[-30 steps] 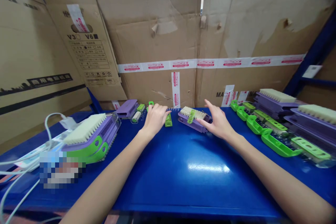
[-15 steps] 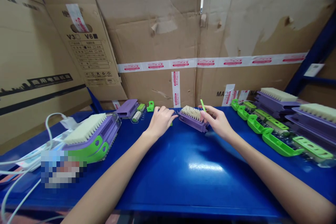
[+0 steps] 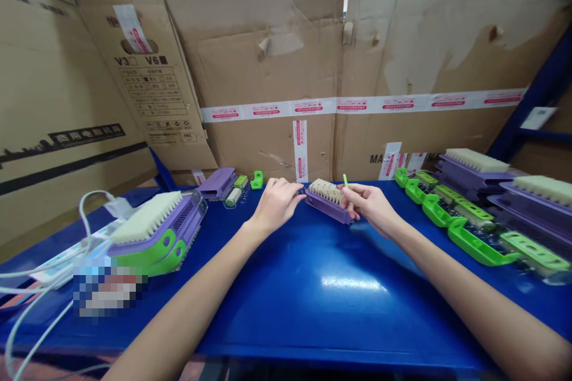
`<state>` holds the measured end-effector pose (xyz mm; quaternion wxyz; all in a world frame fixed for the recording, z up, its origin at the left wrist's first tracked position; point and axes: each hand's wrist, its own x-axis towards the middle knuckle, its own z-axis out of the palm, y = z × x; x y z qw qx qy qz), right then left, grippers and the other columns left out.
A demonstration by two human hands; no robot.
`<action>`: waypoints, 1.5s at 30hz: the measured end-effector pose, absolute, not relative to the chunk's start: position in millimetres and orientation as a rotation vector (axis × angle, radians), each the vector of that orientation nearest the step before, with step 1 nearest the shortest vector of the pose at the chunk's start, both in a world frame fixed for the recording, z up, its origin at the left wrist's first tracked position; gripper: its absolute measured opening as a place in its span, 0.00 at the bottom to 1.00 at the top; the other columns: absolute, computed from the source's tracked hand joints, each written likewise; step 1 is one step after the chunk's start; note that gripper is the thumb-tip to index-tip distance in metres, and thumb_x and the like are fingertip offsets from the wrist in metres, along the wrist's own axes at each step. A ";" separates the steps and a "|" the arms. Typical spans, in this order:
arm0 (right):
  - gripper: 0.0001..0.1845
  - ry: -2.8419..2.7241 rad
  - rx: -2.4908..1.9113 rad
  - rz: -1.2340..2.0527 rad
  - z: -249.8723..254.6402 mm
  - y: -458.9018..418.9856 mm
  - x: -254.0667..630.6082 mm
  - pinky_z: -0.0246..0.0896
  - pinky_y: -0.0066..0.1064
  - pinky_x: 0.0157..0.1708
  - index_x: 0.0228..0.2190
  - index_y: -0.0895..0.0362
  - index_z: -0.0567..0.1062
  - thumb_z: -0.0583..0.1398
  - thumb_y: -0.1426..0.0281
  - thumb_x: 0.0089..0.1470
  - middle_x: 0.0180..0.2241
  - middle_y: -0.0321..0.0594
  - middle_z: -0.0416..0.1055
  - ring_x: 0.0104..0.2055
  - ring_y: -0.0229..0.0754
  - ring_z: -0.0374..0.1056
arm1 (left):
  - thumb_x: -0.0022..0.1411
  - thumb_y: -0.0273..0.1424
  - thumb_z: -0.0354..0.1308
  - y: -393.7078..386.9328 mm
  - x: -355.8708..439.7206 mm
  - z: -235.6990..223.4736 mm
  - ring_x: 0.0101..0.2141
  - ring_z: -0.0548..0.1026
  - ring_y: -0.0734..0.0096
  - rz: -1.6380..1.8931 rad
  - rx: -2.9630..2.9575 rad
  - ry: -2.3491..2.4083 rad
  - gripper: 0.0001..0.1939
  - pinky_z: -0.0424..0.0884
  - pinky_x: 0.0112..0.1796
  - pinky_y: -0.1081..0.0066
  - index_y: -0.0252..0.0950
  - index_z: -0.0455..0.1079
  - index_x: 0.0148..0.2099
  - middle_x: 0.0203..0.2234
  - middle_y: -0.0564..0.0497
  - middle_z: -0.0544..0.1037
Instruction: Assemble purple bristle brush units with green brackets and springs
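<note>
A purple block [image 3: 328,207] with a cream toothed pad [image 3: 328,190] on top sits on the blue table between my hands. Thin, coil-like wire [image 3: 302,191] runs from the fingers of my left hand [image 3: 279,202] across the pad toward my right hand. The left thumb and forefinger are pinched together at the wire's end. My right hand [image 3: 369,205] is closed on a slim green piece [image 3: 345,180], whose tip sticks up above the fingers at the block's right end. The fingers hide the rest of that piece.
At left lies a larger purple-and-green assembly [image 3: 154,235] beside white cables [image 3: 84,220]. Behind my left hand are a purple part [image 3: 217,183] and a small green clip [image 3: 257,180]. Green covers [image 3: 480,244] and padded purple blocks [image 3: 476,172] line the right. Cardboard [image 3: 268,59] walls the back.
My left hand has turned slightly, and the green bit seen below it before no longer shows. The green piece in my right hand stands more upright. The purple block stays in place.
</note>
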<state>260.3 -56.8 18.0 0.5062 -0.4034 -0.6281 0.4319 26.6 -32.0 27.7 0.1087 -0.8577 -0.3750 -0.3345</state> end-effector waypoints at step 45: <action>0.18 -2.040 -1.048 -0.405 -2.0 -52.4 273.7 0.65 0.32 0.28 0.48 0.59 0.69 0.53 0.64 0.59 0.34 0.43 0.74 0.28 0.40 0.70 | 0.59 0.40 0.51 5.5 -50.7 18.9 0.45 0.66 0.45 -0.192 -1.696 -1.991 0.18 0.60 0.39 0.58 0.30 0.72 0.41 0.40 0.33 0.75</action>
